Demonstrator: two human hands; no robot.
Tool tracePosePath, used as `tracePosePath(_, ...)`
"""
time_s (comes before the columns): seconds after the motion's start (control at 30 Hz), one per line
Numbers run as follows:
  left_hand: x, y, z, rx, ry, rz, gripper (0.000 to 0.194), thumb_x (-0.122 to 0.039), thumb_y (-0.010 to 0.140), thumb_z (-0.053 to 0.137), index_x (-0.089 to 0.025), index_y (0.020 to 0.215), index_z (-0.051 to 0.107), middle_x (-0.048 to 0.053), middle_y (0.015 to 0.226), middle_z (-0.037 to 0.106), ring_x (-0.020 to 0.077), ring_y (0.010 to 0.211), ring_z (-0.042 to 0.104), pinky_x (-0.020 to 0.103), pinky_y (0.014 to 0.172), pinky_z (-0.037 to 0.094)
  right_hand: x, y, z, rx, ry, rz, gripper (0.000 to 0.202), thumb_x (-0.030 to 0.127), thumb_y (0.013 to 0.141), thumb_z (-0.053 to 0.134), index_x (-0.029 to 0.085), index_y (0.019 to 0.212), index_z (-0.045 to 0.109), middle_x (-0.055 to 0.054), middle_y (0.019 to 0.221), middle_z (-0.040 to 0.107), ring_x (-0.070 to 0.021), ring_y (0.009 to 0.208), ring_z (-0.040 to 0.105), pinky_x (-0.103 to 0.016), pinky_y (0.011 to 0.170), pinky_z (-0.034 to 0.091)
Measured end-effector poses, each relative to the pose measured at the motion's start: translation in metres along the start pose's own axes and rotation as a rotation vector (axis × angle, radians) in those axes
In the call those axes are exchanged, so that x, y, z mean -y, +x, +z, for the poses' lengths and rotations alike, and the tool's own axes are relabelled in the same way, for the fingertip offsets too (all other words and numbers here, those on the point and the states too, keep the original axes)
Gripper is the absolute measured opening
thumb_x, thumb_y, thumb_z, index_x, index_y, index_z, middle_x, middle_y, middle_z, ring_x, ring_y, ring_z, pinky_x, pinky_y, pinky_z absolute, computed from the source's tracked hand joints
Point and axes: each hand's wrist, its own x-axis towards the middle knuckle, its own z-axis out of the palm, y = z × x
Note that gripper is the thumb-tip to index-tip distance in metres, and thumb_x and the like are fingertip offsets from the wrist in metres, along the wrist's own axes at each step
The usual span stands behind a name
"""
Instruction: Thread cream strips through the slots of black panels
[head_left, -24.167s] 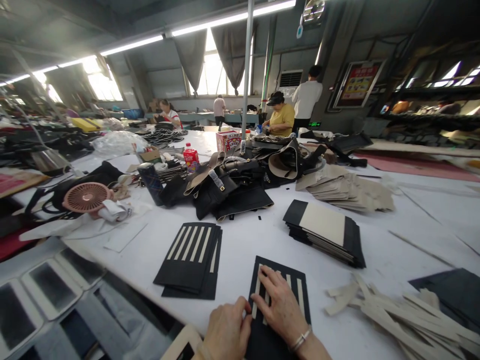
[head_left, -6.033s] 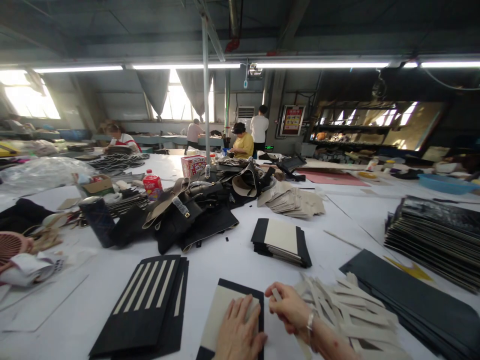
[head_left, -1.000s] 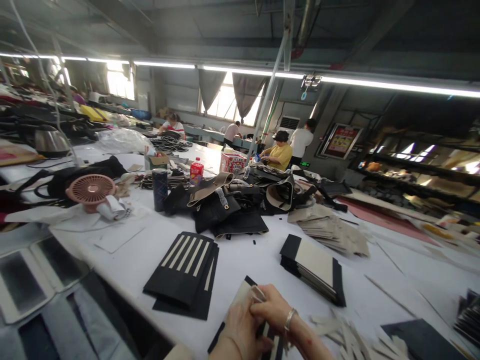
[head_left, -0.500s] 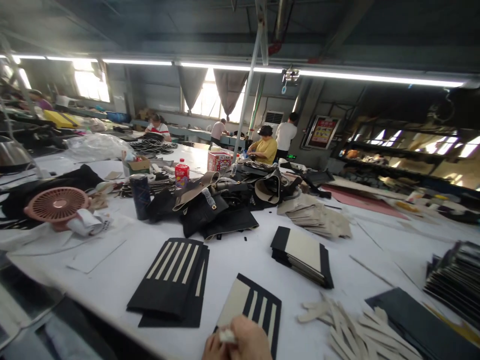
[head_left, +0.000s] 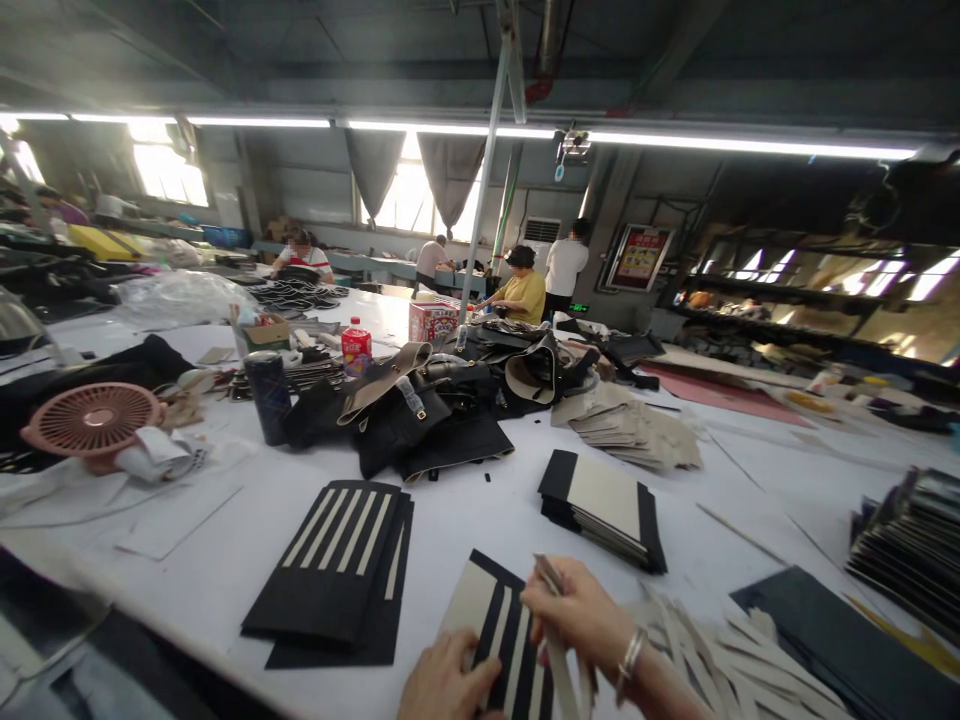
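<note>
From the head view, a long white desk (head_left: 480, 520) is stretching away through a workshop, under strip lights (head_left: 450, 128) that are glowing along the dark ceiling. A grey pole (head_left: 484, 160) is rising from the desk's middle, and curtained windows (head_left: 420, 190) are shining at the far wall.

At the near edge the left hand (head_left: 442, 688) is lying flat, fingers spread, pressing on a black panel (head_left: 499, 630) that is carrying pale stripes. The right hand (head_left: 581, 615) is pinching a pale strip (head_left: 559, 655) that is hanging just above that panel's right side. A loose heap of pale strips (head_left: 720, 660) is lying just to the right. A stack of finished striped panels (head_left: 337, 560) is sitting to the left, and a stack of black-and-cream pieces (head_left: 600, 505) is lying further back.

Black bags (head_left: 420, 410) are piling up mid-desk, beside a dark flask (head_left: 268, 395), a red bottle (head_left: 355, 346) and a pink fan (head_left: 91, 420). At the far end a person in yellow (head_left: 521, 290) is working seated, and others are standing near the wall.
</note>
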Motion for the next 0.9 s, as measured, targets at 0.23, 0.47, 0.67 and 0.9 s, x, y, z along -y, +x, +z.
tracePosePath(0.23, -0.015, 0.031, -0.019, 0.024, -0.026, -0.04, 0.043, -0.027, 0.077, 0.056, -0.034, 0.119, 0.048, 0.002, 0.119, 0.052, 0.0197, 0.087, 0.058, 0.028, 0.075, 0.049, -0.043, 0.061, -0.011, -0.193, -0.324, 0.083, 0.004, 0.018, 0.064, 0.048, 0.02, 0.068, 0.049, 0.008, 0.047, 0.042, -0.0103, 0.037, 0.045, -0.021, 0.037, 0.035)
tracePosePath(0.47, -0.007, 0.037, 0.007, -0.016, 0.026, -0.068, 0.054, -0.011, 0.074, 0.051, -0.04, 0.119, 0.045, 0.0, 0.114, 0.054, 0.0185, 0.083, 0.059, 0.027, 0.069, 0.049, -0.048, 0.083, 0.003, -0.188, -0.539, 0.012, 0.008, 0.013, 0.055, 0.055, 0.019, 0.059, 0.055, 0.003, 0.055, 0.054, -0.0125, 0.057, 0.051, -0.023, 0.053, 0.034)
tracePosePath(0.67, -0.007, 0.037, 0.002, -0.014, -0.029, -0.078, 0.051, -0.012, 0.073, 0.051, -0.039, 0.116, 0.048, 0.0, 0.112, 0.055, 0.0195, 0.083, 0.059, 0.029, 0.068, 0.05, -0.045, 0.088, 0.001, -0.147, -0.642, 0.03, 0.006, 0.017, 0.06, 0.053, 0.019, 0.064, 0.058, 0.001, 0.061, 0.058, -0.0138, 0.061, 0.053, -0.023, 0.056, 0.035)
tracePosePath(0.9, -0.009, 0.034, -0.01, -0.045, -0.064, -0.063, 0.048, -0.013, 0.074, 0.05, -0.038, 0.116, 0.048, 0.0, 0.113, 0.055, 0.0191, 0.082, 0.06, 0.03, 0.068, 0.051, -0.04, 0.091, -0.003, -0.053, -0.728, 0.094, 0.009, 0.023, 0.063, 0.052, 0.016, 0.065, 0.059, -0.001, 0.062, 0.058, -0.0147, 0.059, 0.054, -0.023, 0.051, 0.035)
